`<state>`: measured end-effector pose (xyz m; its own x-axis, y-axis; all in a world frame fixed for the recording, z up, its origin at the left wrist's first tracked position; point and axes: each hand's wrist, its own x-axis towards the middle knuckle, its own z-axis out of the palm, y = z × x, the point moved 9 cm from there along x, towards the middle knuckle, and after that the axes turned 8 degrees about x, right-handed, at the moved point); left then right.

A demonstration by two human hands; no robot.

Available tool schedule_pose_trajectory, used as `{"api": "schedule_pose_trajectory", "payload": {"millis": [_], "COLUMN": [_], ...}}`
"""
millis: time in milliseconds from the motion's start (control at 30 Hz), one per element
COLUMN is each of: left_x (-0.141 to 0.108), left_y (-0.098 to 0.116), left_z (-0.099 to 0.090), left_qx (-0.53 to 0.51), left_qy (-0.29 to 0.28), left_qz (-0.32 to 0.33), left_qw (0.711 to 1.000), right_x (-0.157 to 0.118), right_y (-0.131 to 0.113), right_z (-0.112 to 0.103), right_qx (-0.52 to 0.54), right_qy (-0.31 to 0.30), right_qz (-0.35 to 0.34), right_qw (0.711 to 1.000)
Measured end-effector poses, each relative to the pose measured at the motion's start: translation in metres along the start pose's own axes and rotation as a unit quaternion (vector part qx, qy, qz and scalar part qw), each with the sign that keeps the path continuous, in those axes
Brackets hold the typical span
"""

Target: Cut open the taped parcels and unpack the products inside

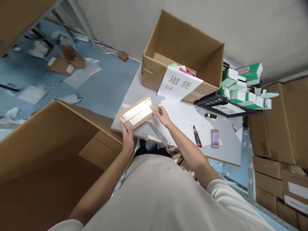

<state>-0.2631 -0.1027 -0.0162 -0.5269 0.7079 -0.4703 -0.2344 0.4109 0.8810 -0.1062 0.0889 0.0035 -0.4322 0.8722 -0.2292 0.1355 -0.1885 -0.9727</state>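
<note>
A small brown cardboard box (136, 113) with a white label and clear tape is held between my two hands above the table's left corner. A thin dark line, perhaps a slit, runs along its label. My left hand (127, 138) grips the box's near left corner, fingers partly hidden beneath it. At the right end, my right hand (163, 117) pinches the box with thumb and fingers. To the right on the white table (178, 118) lie a red-and-black utility knife (197, 136) and a yellow-and-black tool (211, 116).
A large open carton (151, 72) with a handwritten paper sign stands at the back. Beside it, a black crate (209, 102) holds several green-and-white boxes (240, 93). A big open carton (48, 138) is at left. Stacked cartons (271, 122) line the right; scraps litter the blue floor (108, 83).
</note>
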Motion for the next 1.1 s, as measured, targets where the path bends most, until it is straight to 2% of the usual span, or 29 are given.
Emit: {"api": "schedule_pose_trajectory", "payload": {"millis": [100, 233, 333, 433, 533, 667, 900, 1100], "left_x": [0.002, 0.002, -0.003, -0.01, -0.014, -0.014, -0.011, -0.002], "left_y": [0.014, 0.008, -0.004, -0.019, -0.032, -0.04, -0.04, -0.042], "left_z": [0.037, 0.109, 0.155, 0.183, 0.192, 0.189, 0.18, 0.171], "left_qx": [0.056, 0.121, 0.163, 0.22, 0.27, 0.259, 0.282, 0.296], "left_qy": [-0.08, -0.222, -0.289, -0.32, -0.315, -0.296, -0.254, -0.233], "left_qz": [0.092, 0.112, 0.109, 0.114, 0.131, 0.158, 0.147, 0.126], "left_qw": [0.991, 0.961, 0.937, 0.914, 0.901, 0.906, 0.914, 0.918], "right_x": [-0.071, -0.163, -0.208, -0.228, -0.231, -0.221, -0.208, -0.205], "right_y": [0.002, 0.025, 0.052, 0.078, 0.098, 0.107, 0.111, 0.124], "right_z": [-0.064, -0.132, -0.159, -0.173, -0.183, -0.196, -0.209, -0.215], "right_qx": [0.019, 0.03, 0.044, 0.063, 0.072, 0.061, -0.046, -0.061], "right_qy": [0.092, 0.214, 0.265, 0.289, 0.294, 0.281, 0.212, 0.187], "right_qz": [-0.015, 0.032, 0.064, 0.07, 0.074, 0.079, 0.098, 0.112], "right_qw": [0.995, 0.976, 0.961, 0.953, 0.95, 0.954, 0.971, 0.974]}}
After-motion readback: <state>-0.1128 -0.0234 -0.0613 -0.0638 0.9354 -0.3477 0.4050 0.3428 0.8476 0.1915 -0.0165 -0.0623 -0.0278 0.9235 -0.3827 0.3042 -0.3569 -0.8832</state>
